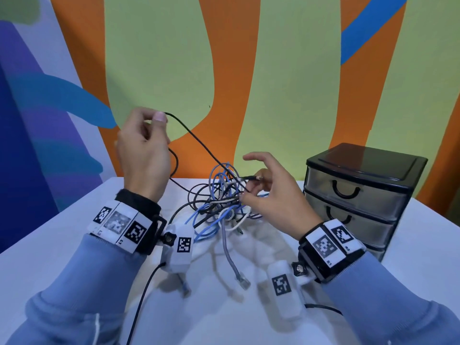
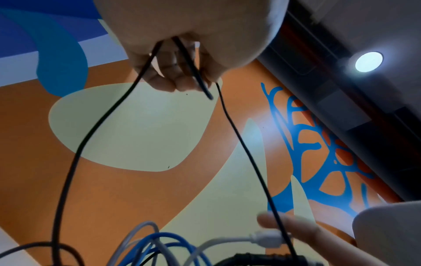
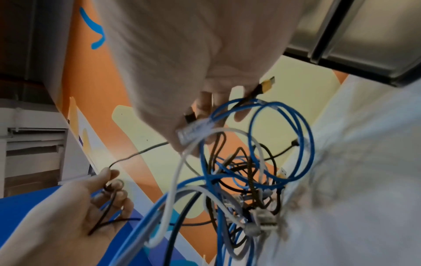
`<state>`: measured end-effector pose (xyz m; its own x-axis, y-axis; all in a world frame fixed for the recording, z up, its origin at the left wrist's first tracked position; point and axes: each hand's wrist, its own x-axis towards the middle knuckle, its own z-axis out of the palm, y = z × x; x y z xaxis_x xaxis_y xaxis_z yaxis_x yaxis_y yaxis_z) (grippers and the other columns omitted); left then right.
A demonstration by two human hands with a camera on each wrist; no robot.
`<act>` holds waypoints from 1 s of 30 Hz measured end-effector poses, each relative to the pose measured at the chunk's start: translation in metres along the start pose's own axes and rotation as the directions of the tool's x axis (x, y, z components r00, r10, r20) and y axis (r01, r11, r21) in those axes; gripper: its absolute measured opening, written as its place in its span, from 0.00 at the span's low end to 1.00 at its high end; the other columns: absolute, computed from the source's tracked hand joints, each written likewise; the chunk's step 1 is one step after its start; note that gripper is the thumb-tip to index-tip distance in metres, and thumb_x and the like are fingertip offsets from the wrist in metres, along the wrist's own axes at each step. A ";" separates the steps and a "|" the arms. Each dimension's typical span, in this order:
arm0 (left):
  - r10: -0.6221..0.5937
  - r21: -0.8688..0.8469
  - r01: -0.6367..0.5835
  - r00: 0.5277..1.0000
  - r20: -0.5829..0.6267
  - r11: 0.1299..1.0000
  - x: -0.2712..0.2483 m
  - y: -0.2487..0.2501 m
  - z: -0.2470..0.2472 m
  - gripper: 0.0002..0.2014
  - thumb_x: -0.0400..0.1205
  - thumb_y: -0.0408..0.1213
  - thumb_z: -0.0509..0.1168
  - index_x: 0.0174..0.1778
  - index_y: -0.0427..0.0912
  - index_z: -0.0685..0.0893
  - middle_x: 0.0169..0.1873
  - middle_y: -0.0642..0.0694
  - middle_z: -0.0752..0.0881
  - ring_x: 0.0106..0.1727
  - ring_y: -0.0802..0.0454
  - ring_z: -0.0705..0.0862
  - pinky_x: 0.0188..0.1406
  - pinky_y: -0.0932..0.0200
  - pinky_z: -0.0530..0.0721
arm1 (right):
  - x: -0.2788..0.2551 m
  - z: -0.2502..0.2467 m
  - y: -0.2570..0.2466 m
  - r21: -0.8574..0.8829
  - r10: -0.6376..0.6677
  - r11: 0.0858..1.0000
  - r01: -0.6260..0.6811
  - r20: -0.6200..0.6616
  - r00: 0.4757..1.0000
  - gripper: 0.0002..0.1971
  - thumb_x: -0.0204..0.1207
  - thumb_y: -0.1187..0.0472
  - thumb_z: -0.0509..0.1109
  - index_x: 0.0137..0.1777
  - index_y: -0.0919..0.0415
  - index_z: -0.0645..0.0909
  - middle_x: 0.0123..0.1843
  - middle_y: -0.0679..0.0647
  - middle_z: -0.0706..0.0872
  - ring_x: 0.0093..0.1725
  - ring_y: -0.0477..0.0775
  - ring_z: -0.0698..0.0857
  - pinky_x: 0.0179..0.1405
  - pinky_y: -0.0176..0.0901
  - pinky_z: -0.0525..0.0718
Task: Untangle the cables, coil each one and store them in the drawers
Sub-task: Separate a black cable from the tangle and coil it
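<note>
A tangle of blue, grey, white and black cables (image 1: 221,202) lies at the middle of the white table (image 1: 74,265). My left hand (image 1: 156,120) is raised above the table's left and pinches a thin black cable (image 1: 196,143) between thumb and fingers (image 2: 177,75). That cable runs taut down into the tangle. My right hand (image 1: 251,188) is at the tangle's right side and pinches a black plug end (image 1: 254,178), with the index finger stretched out. In the right wrist view, loops of blue cable (image 3: 282,144) hang by the fingers (image 3: 205,100).
A black three-drawer unit (image 1: 361,195) with all its drawers closed stands on the table just right of my right hand. A grey network cable end (image 1: 242,280) and a blue plug (image 1: 185,290) trail toward me. A painted wall (image 1: 224,70) rises behind the table.
</note>
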<state>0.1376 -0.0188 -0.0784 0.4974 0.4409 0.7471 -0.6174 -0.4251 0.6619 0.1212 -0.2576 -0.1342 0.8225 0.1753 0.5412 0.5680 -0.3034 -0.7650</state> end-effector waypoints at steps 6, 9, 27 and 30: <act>-0.254 0.220 0.228 0.963 0.096 0.948 0.010 -0.013 -0.012 0.10 0.86 0.50 0.68 0.46 0.51 0.90 0.40 0.47 0.89 0.48 0.40 0.87 0.53 0.43 0.86 | 0.006 0.001 0.004 0.008 -0.068 0.997 0.072 -0.231 0.971 0.07 0.80 0.61 0.80 0.53 0.48 0.95 0.43 0.42 0.94 0.43 0.45 0.90 0.46 0.49 0.90; -0.256 0.619 0.044 0.931 0.258 0.784 0.001 -0.013 -0.009 0.19 0.86 0.56 0.68 0.72 0.56 0.87 0.66 0.41 0.86 0.70 0.37 0.81 0.70 0.40 0.78 | 0.005 -0.001 -0.002 0.047 -0.062 0.996 0.079 -0.298 0.953 0.10 0.85 0.57 0.76 0.62 0.44 0.92 0.41 0.41 0.93 0.40 0.40 0.86 0.42 0.43 0.86; 0.275 -0.144 -0.244 0.920 0.278 0.959 -0.024 0.029 0.014 0.06 0.90 0.41 0.70 0.47 0.49 0.87 0.28 0.49 0.83 0.27 0.48 0.79 0.30 0.52 0.77 | -0.003 0.009 -0.012 -0.005 -0.038 0.999 0.039 0.131 0.991 0.21 0.82 0.65 0.76 0.63 0.43 0.71 0.43 0.56 0.91 0.39 0.63 0.85 0.47 0.53 0.82; 0.234 -0.139 -0.219 0.967 0.099 0.966 -0.016 0.025 0.009 0.07 0.93 0.45 0.65 0.48 0.54 0.82 0.33 0.51 0.80 0.32 0.40 0.75 0.31 0.36 0.80 | -0.002 0.008 -0.003 -0.164 -0.053 0.984 0.073 0.122 0.991 0.15 0.82 0.64 0.75 0.59 0.43 0.81 0.43 0.47 0.91 0.49 0.51 0.87 0.51 0.39 0.80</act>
<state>0.1194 -0.0437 -0.0731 0.3972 0.2483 0.8835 -0.7898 -0.3977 0.4669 0.1180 -0.2493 -0.1360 0.7886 0.3040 0.5346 0.6139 -0.4395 -0.6557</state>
